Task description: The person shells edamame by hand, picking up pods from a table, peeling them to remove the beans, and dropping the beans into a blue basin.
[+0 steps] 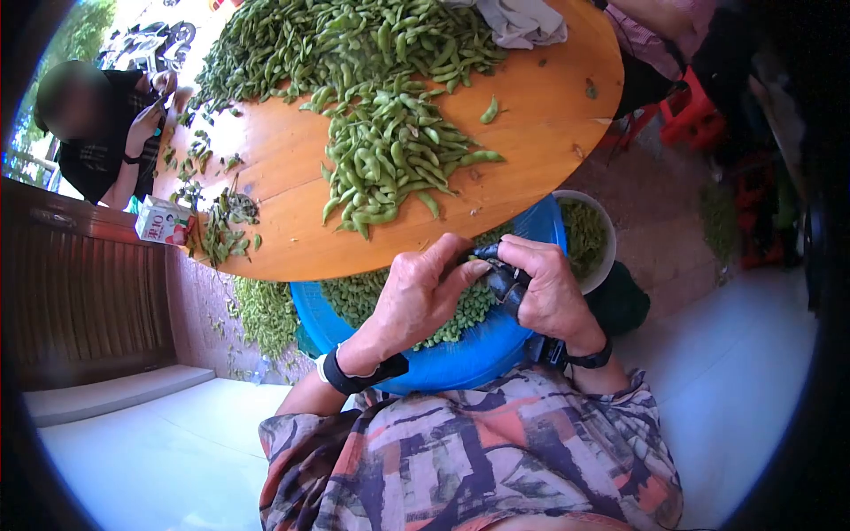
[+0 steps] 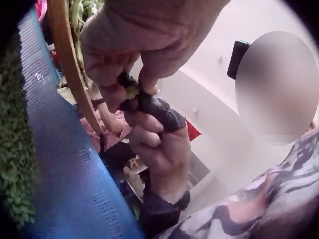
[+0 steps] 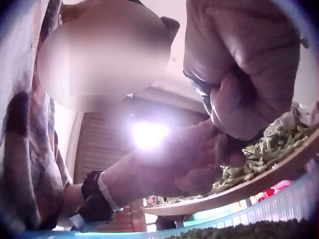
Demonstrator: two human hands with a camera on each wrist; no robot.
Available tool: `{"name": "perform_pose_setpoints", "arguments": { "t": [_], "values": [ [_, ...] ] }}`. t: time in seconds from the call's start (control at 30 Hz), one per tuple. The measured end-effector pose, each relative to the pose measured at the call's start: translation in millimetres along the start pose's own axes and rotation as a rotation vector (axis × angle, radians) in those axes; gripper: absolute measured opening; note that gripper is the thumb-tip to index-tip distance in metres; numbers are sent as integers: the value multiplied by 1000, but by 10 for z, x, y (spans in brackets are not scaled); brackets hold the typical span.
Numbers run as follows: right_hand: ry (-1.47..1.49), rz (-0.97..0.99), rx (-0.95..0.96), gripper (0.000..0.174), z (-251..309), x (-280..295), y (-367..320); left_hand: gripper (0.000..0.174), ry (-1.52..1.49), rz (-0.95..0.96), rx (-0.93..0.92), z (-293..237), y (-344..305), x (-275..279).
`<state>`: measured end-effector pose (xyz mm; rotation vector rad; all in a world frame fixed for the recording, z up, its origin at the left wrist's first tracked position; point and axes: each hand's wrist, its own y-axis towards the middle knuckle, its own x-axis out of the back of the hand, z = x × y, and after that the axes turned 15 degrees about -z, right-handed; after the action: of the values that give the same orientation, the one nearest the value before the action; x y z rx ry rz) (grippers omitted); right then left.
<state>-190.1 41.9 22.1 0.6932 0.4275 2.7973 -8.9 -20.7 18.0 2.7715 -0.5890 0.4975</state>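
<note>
Over the blue basket (image 1: 310,311), both hands meet at their fingertips. My left hand (image 1: 414,296) pinches a small green pod (image 2: 132,92) between thumb and fingers, seen in the left wrist view. Black coverings wrap the thumb and a finger of my right hand (image 1: 551,288); its fingers curl in at the same pod, which they partly hide. In the right wrist view my right hand (image 3: 244,69) hides the pod. Shelled green beans (image 1: 354,296) lie in the basket below the hands.
Green pods (image 1: 381,159) are heaped on the orange table (image 1: 531,133), with a grey cloth (image 1: 522,22) at its far edge and a carton (image 1: 165,221) on the left. A white bucket (image 1: 609,239) stands right of the basket. A person (image 1: 97,142) sits at left.
</note>
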Motion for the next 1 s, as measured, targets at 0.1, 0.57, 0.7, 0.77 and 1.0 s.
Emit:
{"name": "perform_pose_setpoints", "arguments": {
  "t": [0.1,0.57,0.7,0.77,1.0],
  "values": [
    [-2,-7,-26,15,1,20,20,19,80,3,-102,46,-29,-35],
    [-220,-262,65,35,154,-343,-122,32,-623,-243,437,-26,-89,-393],
    [-226,-254,107,46,206,-343,-116,20,-531,-390,254,-98,-82,-468],
    [-233,-259,112,46,195,-341,-111,17,-320,-426,36,-68,-109,-458],
    [-67,-233,35,28,129,-149,8,18,-509,-184,193,107,-98,-307]
  ]
}}
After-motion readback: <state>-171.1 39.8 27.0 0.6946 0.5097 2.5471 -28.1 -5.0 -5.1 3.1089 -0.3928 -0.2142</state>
